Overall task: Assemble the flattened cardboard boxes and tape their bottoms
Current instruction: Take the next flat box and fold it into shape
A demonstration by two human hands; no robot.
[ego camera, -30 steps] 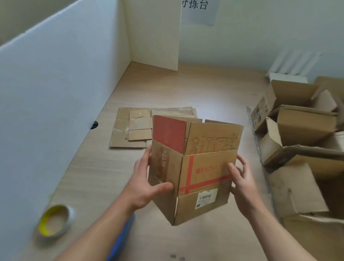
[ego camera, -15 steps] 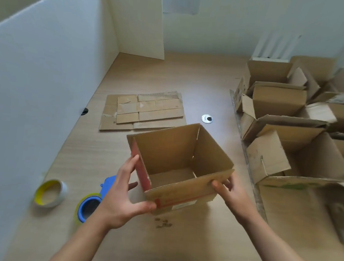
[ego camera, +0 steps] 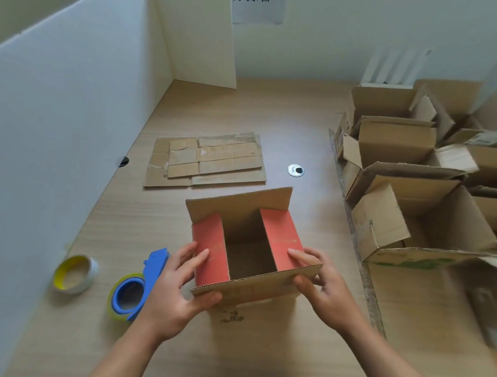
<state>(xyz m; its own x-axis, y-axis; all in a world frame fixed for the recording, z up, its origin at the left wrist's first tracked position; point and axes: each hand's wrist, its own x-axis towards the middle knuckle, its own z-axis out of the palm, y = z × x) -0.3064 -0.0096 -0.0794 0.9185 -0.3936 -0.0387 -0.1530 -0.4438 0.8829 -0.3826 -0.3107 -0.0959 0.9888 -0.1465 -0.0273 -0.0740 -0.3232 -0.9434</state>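
Folding the bottom flaps of a box [ego camera: 251,313] standing open-end up on the near middle of the table [ego camera: 276,116].

The two red side flaps [ego camera: 210,250] are folded in. The left hand [ego camera: 172,289] and right hand [ego camera: 322,287] each lay fingertips on one of them while pinching an end of the near flap [ego camera: 255,286], thumb under, fingers over. That flap's long edge runs left to right between the hands, and it hinges on the near side, so closing it looks like a swing away from the person, over the red flaps. The far flap [ego camera: 240,205] stands upright beyond and would fold back to meet it. The blue tape dispenser [ego camera: 143,284] lies just left of the box, nearer the left hand. More flattened cardboard [ego camera: 208,162] waits farther back.
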